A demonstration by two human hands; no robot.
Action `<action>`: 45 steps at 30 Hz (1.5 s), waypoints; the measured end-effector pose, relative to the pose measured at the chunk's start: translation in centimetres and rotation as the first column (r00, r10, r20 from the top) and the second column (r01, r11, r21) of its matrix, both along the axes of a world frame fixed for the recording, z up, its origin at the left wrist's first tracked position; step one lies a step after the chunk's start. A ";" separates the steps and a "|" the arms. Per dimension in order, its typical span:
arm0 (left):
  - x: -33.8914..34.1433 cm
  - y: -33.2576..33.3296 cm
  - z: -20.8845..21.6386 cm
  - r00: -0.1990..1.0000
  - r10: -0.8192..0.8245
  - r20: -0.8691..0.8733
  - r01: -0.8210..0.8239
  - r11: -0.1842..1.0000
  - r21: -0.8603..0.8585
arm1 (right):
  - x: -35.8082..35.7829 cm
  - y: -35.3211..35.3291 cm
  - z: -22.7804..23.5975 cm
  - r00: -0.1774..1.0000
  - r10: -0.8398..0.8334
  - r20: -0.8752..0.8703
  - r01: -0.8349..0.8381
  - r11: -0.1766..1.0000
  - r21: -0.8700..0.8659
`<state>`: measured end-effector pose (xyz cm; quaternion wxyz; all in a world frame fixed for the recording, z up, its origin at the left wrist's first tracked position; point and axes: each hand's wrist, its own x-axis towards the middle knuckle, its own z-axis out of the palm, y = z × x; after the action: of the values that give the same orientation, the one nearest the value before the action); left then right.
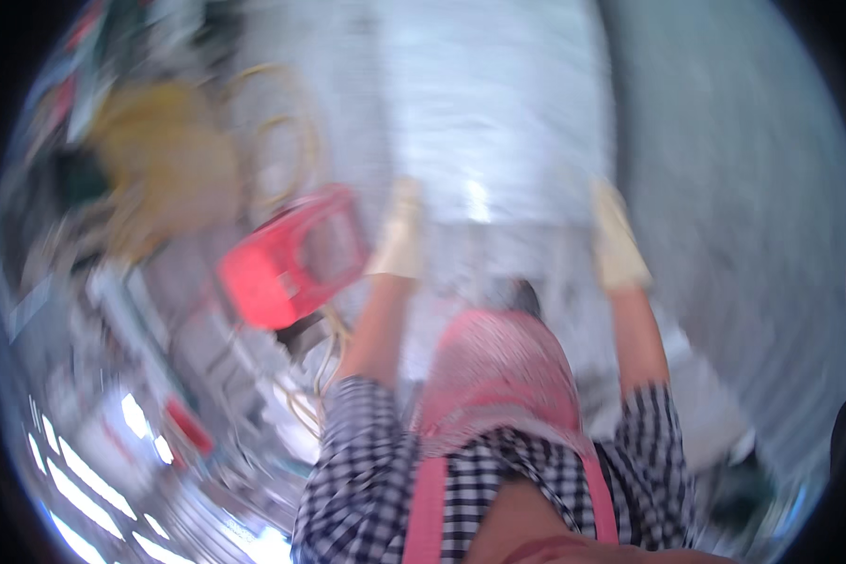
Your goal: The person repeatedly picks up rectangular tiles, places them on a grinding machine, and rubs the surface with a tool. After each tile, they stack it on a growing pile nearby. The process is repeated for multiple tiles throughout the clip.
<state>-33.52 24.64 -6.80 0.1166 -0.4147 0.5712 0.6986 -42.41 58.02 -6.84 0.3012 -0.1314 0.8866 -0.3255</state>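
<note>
A wide, pale, shiny slab or wrapped pack (498, 113) stretches away in front of me. What it is made of is too blurred to tell. My left hand (399, 230), in a cream glove, is at its near left edge. Opposite it, my right hand (618, 240), gloved alike, is at the near right edge. Both hands appear closed on the slab's sides, fingers pointing forward; the fingertips are smeared by motion. Below the slab's near edge hangs my pink apron (498, 376), with a dark shoe tip (524, 297) showing past it.
Left of my left hand stands a red box-like frame (296, 256) with an opening. Beyond it lie a yellowish heap (164, 155) and a loop of yellow hose (287, 141). A broad grey surface (743, 188) runs along the right. Blurred clutter fills the far left.
</note>
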 end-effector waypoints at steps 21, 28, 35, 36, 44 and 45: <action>3.2 -0.6 4.5 0.987 -0.116 0.108 0.140 0.959 -0.247 | -0.2 -0.6 -4.9 0.994 -0.046 -0.098 0.056 0.992 0.110; 2.5 -0.5 2.5 1.000 0.009 0.027 -0.003 0.976 -0.216 | -0.3 -4.2 -1.2 0.705 -0.554 0.443 0.677 0.711 -0.190; 2.5 -0.3 1.9 0.993 0.114 -0.032 -0.117 0.984 -0.133 | 0.8 -5.2 0.7 0.787 -0.526 0.322 0.602 0.769 -0.215; 2.5 -0.2 2.0 0.990 0.119 -0.075 -0.129 0.982 -0.138 | 0.6 -5.2 0.8 0.806 -0.519 0.283 0.582 0.782 -0.223; 3.2 -2.8 1.3 0.996 0.031 0.087 -0.006 0.959 -0.284 | 1.5 -4.0 2.8 0.762 -0.561 0.323 0.635 0.745 -0.203; 4.1 -3.3 0.9 0.994 0.068 0.083 -0.034 0.935 -0.353 | 2.3 -3.1 2.6 0.793 -0.554 0.254 0.608 0.744 -0.278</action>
<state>-29.44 21.32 -5.93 0.0491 -0.4760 0.6697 0.5679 -40.06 54.88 -4.27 0.2242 0.1267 0.7855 -0.5627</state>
